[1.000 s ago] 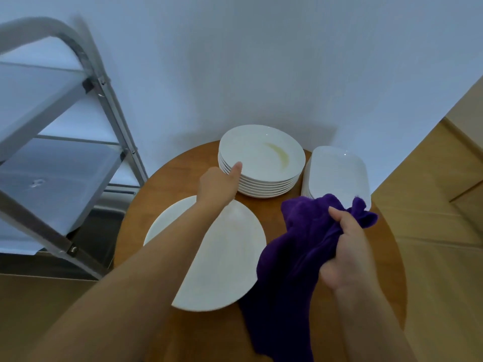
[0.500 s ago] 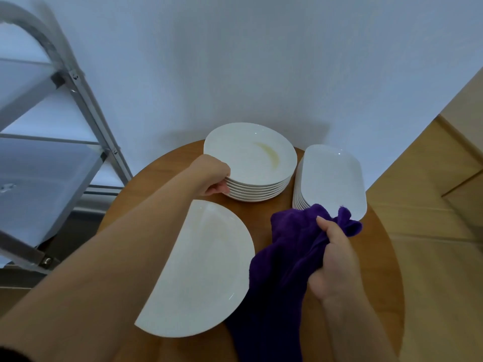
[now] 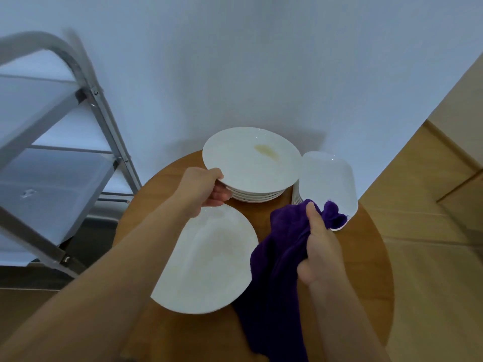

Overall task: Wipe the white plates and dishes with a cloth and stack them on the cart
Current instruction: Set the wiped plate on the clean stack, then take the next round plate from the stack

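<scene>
A stack of round white plates (image 3: 257, 195) stands at the back of the round wooden table (image 3: 366, 270). My left hand (image 3: 206, 188) grips the left rim of the top plate (image 3: 251, 159), which carries a yellowish smear and is tilted up off the stack. A single round white plate (image 3: 209, 259) lies nearer, partly under my left forearm. My right hand (image 3: 320, 250) holds a bunched purple cloth (image 3: 277, 270) that hangs down over the table. A stack of white oblong dishes (image 3: 328, 182) sits to the right, its near end behind the cloth.
The metal cart (image 3: 52, 165) with grey shelves stands to the left of the table, against the white wall. Wooden flooring and a wooden panel lie to the right.
My left hand has closed on the rim of the top plate and lifted its left side off the stack. My right hand with the cloth has stayed in place.
</scene>
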`<state>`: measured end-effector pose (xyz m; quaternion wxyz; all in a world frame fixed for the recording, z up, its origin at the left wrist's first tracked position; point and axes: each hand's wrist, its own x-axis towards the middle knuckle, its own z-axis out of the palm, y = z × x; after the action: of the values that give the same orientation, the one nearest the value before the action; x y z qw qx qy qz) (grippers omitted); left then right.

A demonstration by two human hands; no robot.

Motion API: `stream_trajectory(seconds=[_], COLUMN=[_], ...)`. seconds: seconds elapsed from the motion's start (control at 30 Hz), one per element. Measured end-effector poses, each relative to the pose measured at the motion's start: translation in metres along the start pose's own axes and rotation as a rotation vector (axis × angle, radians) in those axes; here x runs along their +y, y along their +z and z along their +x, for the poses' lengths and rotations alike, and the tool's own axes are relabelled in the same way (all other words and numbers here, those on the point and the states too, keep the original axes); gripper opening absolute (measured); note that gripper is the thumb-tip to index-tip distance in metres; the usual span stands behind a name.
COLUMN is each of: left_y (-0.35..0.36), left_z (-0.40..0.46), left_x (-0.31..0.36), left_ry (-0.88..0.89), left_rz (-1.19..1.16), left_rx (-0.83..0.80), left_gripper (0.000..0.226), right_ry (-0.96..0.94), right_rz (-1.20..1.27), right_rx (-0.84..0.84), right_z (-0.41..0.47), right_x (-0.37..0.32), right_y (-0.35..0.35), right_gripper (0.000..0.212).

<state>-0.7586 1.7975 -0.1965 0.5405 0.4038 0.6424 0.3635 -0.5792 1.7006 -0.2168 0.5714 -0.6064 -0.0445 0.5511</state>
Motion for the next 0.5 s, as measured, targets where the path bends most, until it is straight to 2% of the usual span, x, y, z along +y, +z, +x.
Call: stream_trajectory(seconds=[0.1,0.2,0.33,0.4,0.5], left_y=[-0.008,-0.013,-0.022,-0.032,-0.041], left_z=[-0.036,-0.08,-0.127,-0.143,-0.165], left_x=[-0.001,-0.012,-0.031,-0.035,-0.04], left_ry=[0.026,0.056,0.159,0.032,-0.225], left_rz=[0.026,0.053,0.313,0.129,-0.427], left_rx=[-0.003,-0.043,-0.005,-0.044,-0.269], left_gripper=[0.022,0.028,0.033,0.028,0.025], right_ry=[-0.033,-0.082,-0.101,-0.134,-0.152], right_rz=[0.031,0.04,0.028,0.007,-0.062], right_rx=[-0.094,-0.131,-0.108,-0.143,-0.247], right_z=[-0.021,-0.041,-0.069,-0.085,-0.11], right_x=[0.0,0.003,0.014,0.017,0.019], right_y=[0.004,-0.001,-0.03,-0.048,-0.068], right_gripper=[0.027,0.012,0.015,0.019,0.021])
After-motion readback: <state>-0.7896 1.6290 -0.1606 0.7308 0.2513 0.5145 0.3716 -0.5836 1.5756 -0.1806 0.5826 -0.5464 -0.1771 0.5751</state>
